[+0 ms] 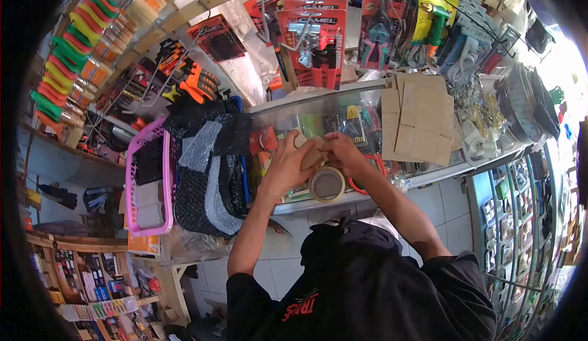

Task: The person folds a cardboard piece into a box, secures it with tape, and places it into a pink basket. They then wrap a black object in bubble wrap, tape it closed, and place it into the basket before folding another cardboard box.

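Observation:
Over the glass counter (361,99), my left hand (285,163) is wrapped round a small brown cardboard piece (312,156). My right hand (344,153) has its fingers closed at the right edge of that piece; whether they pinch the cardboard or something thin on it, I cannot make out. Just below the hands, near the counter's front edge, a roll of beige tape (311,187) lies with its open ring facing up. A red ring (384,168), partly covered by my right wrist, is beside the tape roll.
Flat cardboard sheets (424,120) lie to the right on the counter. On the left are a pink basket (130,185) and black bubble wrap (202,188). Packaged tools (312,35) hang on hooks above the counter, and paintbrushes (76,59) hang at upper left.

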